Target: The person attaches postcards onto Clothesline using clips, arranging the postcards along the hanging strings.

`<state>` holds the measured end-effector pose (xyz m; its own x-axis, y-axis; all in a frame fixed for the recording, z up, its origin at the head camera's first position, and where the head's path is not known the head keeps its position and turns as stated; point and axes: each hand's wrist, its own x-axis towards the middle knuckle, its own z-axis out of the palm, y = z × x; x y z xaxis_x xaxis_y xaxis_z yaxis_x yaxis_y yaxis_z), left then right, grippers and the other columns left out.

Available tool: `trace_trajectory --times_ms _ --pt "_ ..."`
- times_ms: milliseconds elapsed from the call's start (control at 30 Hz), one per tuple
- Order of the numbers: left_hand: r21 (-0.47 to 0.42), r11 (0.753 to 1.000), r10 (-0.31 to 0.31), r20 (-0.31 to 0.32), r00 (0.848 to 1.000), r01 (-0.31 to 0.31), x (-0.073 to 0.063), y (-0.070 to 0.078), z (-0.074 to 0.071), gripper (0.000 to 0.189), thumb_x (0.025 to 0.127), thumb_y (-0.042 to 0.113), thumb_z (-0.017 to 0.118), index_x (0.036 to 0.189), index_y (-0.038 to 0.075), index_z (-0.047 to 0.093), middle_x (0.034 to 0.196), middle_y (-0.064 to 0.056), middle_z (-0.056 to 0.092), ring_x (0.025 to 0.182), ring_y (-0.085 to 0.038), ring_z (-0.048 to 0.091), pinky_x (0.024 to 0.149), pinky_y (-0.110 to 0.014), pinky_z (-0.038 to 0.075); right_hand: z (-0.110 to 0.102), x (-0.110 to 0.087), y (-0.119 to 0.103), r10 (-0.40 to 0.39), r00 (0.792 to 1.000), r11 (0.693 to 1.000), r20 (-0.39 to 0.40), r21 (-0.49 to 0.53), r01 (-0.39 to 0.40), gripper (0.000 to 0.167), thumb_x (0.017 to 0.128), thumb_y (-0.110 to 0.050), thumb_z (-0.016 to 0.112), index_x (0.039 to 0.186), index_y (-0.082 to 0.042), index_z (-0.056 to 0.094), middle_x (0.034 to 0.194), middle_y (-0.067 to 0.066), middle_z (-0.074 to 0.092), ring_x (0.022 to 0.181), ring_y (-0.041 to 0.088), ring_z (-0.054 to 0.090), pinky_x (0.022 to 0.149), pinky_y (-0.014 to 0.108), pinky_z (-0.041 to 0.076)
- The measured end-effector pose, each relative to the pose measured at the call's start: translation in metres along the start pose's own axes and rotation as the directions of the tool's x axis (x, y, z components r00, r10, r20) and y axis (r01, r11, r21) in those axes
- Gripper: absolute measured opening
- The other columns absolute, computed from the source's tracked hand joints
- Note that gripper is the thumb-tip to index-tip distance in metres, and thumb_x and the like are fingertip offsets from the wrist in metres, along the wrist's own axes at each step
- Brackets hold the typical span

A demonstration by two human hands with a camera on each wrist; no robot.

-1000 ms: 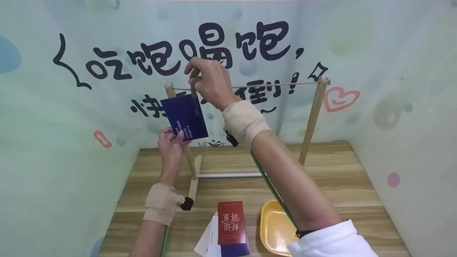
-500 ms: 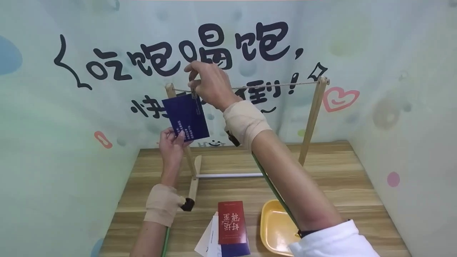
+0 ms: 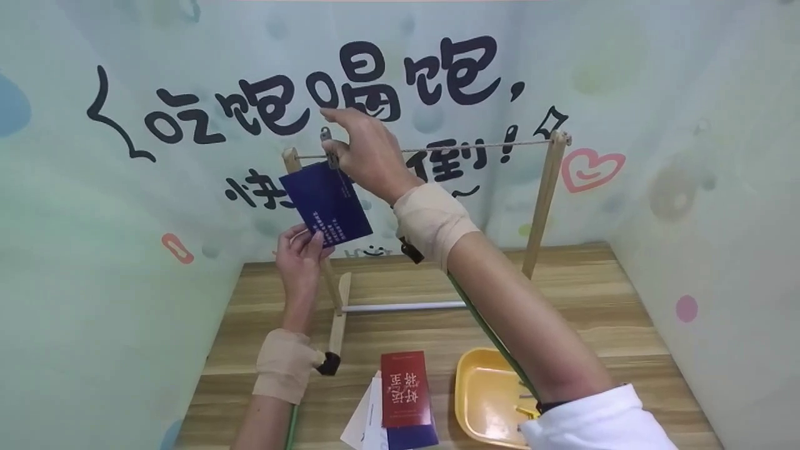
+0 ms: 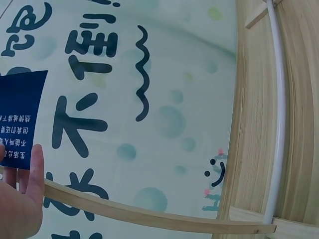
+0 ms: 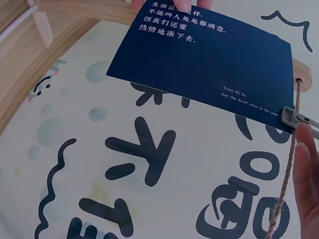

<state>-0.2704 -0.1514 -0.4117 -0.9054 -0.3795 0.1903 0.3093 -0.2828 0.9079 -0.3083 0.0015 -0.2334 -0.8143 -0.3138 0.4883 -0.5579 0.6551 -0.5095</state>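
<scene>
A dark blue card (image 3: 328,203) with white printed text hangs tilted near the left end of a cord (image 3: 475,147). My left hand (image 3: 300,259) pinches its lower edge between thumb and fingers, also seen on the card (image 4: 20,114) in the left wrist view. A grey clothespin (image 5: 290,117) grips the card's upper corner at the cord. My right hand (image 3: 375,153) is beside the clothespin; its index finger is raised away and the thumb side is close to or touching it. Whether the clothespin also bites the cord is hard to tell.
Two wooden posts, the right post (image 3: 545,203) among them, hold the cord; a white rod (image 3: 406,307) joins their feet. Nearer me lie a red card (image 3: 403,387) atop other papers and a yellow tray (image 3: 461,387) containing small clips, partly behind my right arm.
My right index finger has lifted and the hand has spread, exposing the clothespin. The card's lower end has swung slightly right. My left hand still pinches the card.
</scene>
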Motion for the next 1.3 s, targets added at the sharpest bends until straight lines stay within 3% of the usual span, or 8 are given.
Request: trace_trajectory --times_ms 267,533,733,1033,1300 --pt "0.064 0.998 -0.007 -0.055 0.998 0.011 -0.003 -0.005 -0.013 0.025 0.094 0.0 0.067 0.115 0.003 0.054 0.093 0.005 0.07 0.082 -0.007 0.067 0.07 -0.024 0.059 -0.001 -0.017 0.002 -0.138 0.987 0.989 -0.081 -0.063 0.133 0.045 0.094 -0.026 0.072 0.135 -0.012 0.061 0.136 0.003 0.057 0.111 0.016 0.064 0.086 0.029 0.056" --pt "0.105 0.994 -0.028 -0.074 0.997 0.036 -0.007 -0.009 -0.024 0.03 0.093 0.004 0.07 0.118 0.0 0.054 0.098 0.002 0.068 0.09 -0.012 0.066 0.075 -0.028 0.061 -0.001 -0.034 0.009 -0.172 0.981 0.984 -0.084 -0.061 0.167 0.039 0.095 -0.026 0.07 0.13 -0.011 0.064 0.133 0.005 0.056 0.089 0.017 0.064 0.072 0.028 0.055" --pt "0.152 0.987 -0.043 -0.074 0.996 0.054 -0.013 -0.005 -0.027 0.03 0.095 0.008 0.068 0.12 0.001 0.053 0.098 0.006 0.068 0.094 -0.014 0.066 0.074 -0.023 0.06 0.002 -0.049 0.01 -0.206 0.975 0.978 -0.077 -0.03 0.204 0.037 0.095 -0.025 0.07 0.128 -0.008 0.064 0.132 0.006 0.057 0.086 0.015 0.067 0.073 0.022 0.055" --pt "0.199 0.978 -0.041 -0.068 0.997 0.054 -0.024 -0.001 -0.032 0.029 0.095 0.013 0.069 0.117 0.001 0.055 0.097 0.008 0.067 0.087 -0.007 0.067 0.068 -0.024 0.06 0.0 -0.071 0.013 -0.264 0.96 0.964 -0.097 -0.002 0.265 0.034 0.092 -0.021 0.073 0.123 -0.008 0.068 0.127 0.005 0.066 0.086 0.014 0.067 0.072 0.025 0.055" --pt "0.231 0.969 -0.088 -0.006 0.996 0.087 -0.035 0.006 -0.036 0.022 0.097 0.013 0.066 0.114 0.004 0.056 0.099 0.006 0.065 0.089 -0.007 0.065 0.068 -0.023 0.058 -0.001 -0.096 0.022 -0.276 0.952 0.959 -0.131 0.024 0.281 0.033 0.091 -0.021 0.075 0.12 -0.007 0.07 0.124 0.006 0.068 0.08 0.014 0.066 0.07 0.028 0.055"
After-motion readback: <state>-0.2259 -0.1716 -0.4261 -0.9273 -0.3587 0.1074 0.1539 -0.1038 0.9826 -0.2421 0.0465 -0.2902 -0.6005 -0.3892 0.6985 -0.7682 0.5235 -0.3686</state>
